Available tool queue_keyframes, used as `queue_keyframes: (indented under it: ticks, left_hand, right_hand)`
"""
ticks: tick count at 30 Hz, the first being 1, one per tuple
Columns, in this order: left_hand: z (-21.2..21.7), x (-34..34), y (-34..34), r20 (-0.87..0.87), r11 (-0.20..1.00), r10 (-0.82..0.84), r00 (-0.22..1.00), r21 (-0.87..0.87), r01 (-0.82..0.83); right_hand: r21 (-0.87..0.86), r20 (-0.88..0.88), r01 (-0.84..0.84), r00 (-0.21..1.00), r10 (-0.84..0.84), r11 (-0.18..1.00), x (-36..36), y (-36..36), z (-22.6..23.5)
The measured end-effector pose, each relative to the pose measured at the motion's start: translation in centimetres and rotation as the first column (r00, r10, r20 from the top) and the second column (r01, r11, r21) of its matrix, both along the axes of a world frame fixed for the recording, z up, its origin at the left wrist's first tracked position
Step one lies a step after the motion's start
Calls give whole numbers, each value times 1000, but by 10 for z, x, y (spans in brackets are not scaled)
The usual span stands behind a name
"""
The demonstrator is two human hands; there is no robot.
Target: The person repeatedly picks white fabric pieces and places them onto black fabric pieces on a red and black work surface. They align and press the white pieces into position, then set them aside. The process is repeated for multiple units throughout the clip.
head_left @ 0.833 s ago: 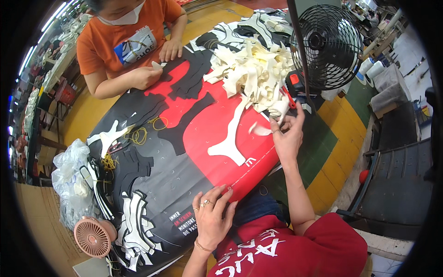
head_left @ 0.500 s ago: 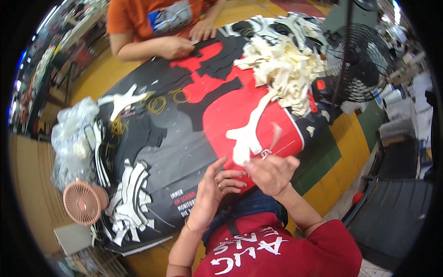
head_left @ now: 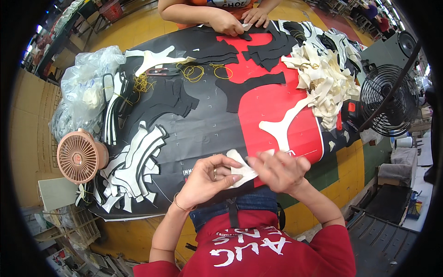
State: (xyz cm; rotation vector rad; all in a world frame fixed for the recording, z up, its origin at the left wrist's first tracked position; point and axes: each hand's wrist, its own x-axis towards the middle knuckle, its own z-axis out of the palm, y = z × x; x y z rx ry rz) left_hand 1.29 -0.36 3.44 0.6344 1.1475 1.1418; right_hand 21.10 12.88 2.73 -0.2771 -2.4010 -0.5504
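Note:
Pinched between the thumb and fingers of my left hand (head_left: 207,180) is a small off-white fabric piece (head_left: 239,170), held above the table's near edge. Close by on its right, my right hand (head_left: 282,173) is smeared by motion, so whether its fingers grip anything is unclear. Just beyond my hands, a cream Y-shaped cut piece (head_left: 282,125) lies flat on the red part of the table cover (head_left: 256,122). Its far arm reaches a loose heap of cream cut pieces (head_left: 327,81).
Left: stacked white-and-black pieces (head_left: 134,168), a pink fan (head_left: 80,157) and clear plastic bags (head_left: 87,87). Black cut pieces (head_left: 168,101) and yellow rubber bands (head_left: 191,72) lie mid-table. Across, a co-worker's hands (head_left: 230,23) handle a piece. A black fan (head_left: 387,99) stands right.
My left hand, earlier with fingers apart, has closed on the off-white piece. My right hand is still near it, now blurred. The view has shifted, moving the table's contents across the picture.

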Motion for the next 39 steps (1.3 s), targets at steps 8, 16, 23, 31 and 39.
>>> queue_keyframes:
  ticks: [8,16,23,31,39]
  left_hand:
    - [19,3,7,-574,938,193,796,346,22]
    - [24,10,48,-620,804,146,771,528,273]
    - [-32,-15,87,-983,946,171,62,181,271]
    - [-30,-12,-30,-992,977,-21,125,6,212]
    - [-38,-3,-98,-993,991,109,52,113,76]
  right_hand:
    - [-669,218,275,961,-171,691,9,-3,59]
    - [-972,-133,-112,987,-93,206,10,13,37]
    - [-935,-299,-352,845,-444,-40,50,24,25]
    - [-824,-343,-470,858,-382,-316,47,23,31]
    - [-919,-29,60,976,218,-389,-46,7,36]
